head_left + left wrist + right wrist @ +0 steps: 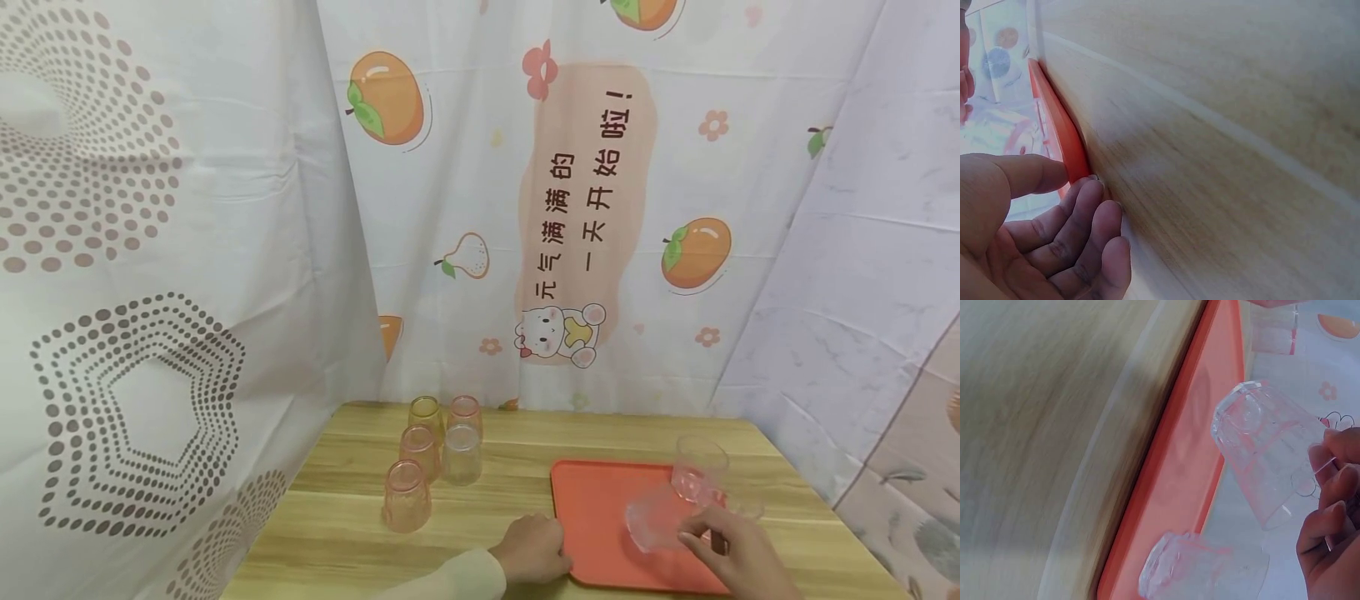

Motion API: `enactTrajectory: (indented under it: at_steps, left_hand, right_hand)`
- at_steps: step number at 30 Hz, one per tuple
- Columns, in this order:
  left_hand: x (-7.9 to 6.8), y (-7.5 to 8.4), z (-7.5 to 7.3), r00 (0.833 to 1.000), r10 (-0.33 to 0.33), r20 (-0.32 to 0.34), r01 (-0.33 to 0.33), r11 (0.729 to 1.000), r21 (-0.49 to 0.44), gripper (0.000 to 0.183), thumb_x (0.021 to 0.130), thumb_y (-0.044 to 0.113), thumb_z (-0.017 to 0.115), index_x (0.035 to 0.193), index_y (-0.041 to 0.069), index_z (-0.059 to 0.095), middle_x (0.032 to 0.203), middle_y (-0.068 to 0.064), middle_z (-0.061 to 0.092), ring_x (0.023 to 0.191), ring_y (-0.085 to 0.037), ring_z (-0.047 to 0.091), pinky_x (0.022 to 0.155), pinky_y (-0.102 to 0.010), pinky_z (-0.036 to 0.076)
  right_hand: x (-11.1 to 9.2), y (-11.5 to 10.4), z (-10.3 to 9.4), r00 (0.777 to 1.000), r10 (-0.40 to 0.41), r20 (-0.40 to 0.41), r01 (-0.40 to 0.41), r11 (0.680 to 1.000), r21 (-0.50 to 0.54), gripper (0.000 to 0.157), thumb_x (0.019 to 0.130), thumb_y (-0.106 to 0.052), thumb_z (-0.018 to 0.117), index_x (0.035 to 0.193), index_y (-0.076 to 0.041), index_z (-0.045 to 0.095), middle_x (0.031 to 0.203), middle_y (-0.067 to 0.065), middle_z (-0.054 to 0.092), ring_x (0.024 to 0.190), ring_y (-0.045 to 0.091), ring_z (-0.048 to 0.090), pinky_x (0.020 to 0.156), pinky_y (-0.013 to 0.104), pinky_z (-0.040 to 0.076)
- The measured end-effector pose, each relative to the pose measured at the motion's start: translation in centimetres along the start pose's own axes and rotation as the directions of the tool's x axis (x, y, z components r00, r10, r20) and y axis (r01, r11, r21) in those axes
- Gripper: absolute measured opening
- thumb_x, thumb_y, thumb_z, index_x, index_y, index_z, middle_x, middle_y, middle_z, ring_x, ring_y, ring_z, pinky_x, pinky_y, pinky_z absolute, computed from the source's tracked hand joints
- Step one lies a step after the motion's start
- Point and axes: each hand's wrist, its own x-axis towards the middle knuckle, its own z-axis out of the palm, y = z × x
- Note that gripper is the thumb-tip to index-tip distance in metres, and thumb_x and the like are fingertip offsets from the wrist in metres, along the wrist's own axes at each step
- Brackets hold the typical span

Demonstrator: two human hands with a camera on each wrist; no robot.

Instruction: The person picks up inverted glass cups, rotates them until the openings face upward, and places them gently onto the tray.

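Observation:
My left hand pinches the left rim of a red tray near its front corner. In the left wrist view, the thumb and index finger meet on the tray's edge, the other fingers curled beside it. Over the tray, my right hand pinches a clear cup by its rim. The cup is tilted, its faceted base pointing away from the hand. Another clear cup stands upright on the tray in the right wrist view. At the tray's back right is a clear cup.
On the left of the wooden table several cups stand upside down: a yellow cup, pinkish cups, including a front one, and a clear cup. Printed curtains hang behind and at both sides.

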Motion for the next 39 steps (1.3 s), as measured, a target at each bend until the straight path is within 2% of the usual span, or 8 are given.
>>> enactTrajectory:
  at_steps: [5,13,18,22,31,39]
  left_hand:
    - [-0.1,-0.1,0.1,1.000,0.000,0.000,0.000,1.000,-0.021,0.053,0.090,0.024,0.074,0.048,0.016,0.042,0.040,0.013,0.025,0.035,-0.002,0.019,0.037,-0.020,0.017]
    - [-0.1,0.0,0.0,1.000,-0.005,-0.011,0.005,1.000,-0.014,0.053,0.090,0.025,0.074,0.049,0.016,0.042,0.040,0.012,0.025,0.036,-0.003,0.020,0.038,-0.022,0.020]
    - [-0.3,0.1,-0.2,1.000,-0.008,0.005,0.008,0.999,-0.038,0.054,0.090,0.024,0.074,0.048,0.016,0.041,0.040,0.012,0.024,0.036,-0.002,0.020,0.038,-0.021,0.019]
    - [-0.3,0.2,-0.3,1.000,-0.011,0.008,0.011,0.999,-0.044,0.054,0.090,0.023,0.074,0.048,0.016,0.042,0.040,0.012,0.025,0.035,-0.002,0.021,0.037,-0.020,0.020]
    - [-0.2,0.2,-0.5,0.999,-0.018,0.039,0.022,0.996,-0.088,0.052,0.089,0.019,0.072,0.048,0.016,0.042,0.040,0.012,0.025,0.036,-0.003,0.020,0.036,-0.020,0.018]
    - [0.0,0.1,-0.2,0.999,-0.011,0.032,0.013,0.997,-0.076,0.053,0.089,0.020,0.072,0.047,0.017,0.040,0.039,0.013,0.025,0.035,-0.002,0.019,0.036,-0.020,0.016]
  right_hand:
    - [-0.4,0.6,-0.4,0.997,-0.075,0.009,0.076,0.997,-0.033,0.033,0.074,0.003,0.086,0.085,-0.025,0.071,0.078,-0.025,0.058,0.057,-0.006,0.039,0.050,0.015,0.032]
    - [-0.9,0.9,-1.1,0.995,-0.090,0.041,0.093,0.994,-0.066,0.033,0.075,0.002,0.086,0.086,-0.024,0.069,0.080,-0.025,0.051,0.060,-0.007,0.037,0.050,0.016,0.032]
    - [-1.1,1.5,-1.3,0.983,-0.182,0.039,0.185,0.977,-0.104,0.044,0.066,0.005,0.089,0.086,-0.028,0.067,0.083,-0.024,0.049,0.061,-0.008,0.036,0.052,0.012,0.029]
    - [-1.1,1.9,-1.5,0.970,-0.239,0.045,0.242,0.962,-0.127,0.046,0.061,0.005,0.090,0.087,-0.027,0.067,0.084,-0.024,0.050,0.062,-0.009,0.035,0.052,0.010,0.027]
    - [-1.3,2.5,-2.1,0.971,-0.212,0.110,0.227,0.963,-0.146,0.037,0.065,0.002,0.090,0.082,-0.024,0.070,0.084,-0.025,0.048,0.061,-0.010,0.034,0.050,0.010,0.026]
    - [-0.9,3.4,-2.0,0.937,-0.331,0.113,0.345,0.927,-0.146,0.043,0.055,0.002,0.092,0.080,-0.025,0.069,0.085,-0.023,0.050,0.068,-0.007,0.040,0.057,0.010,0.028]
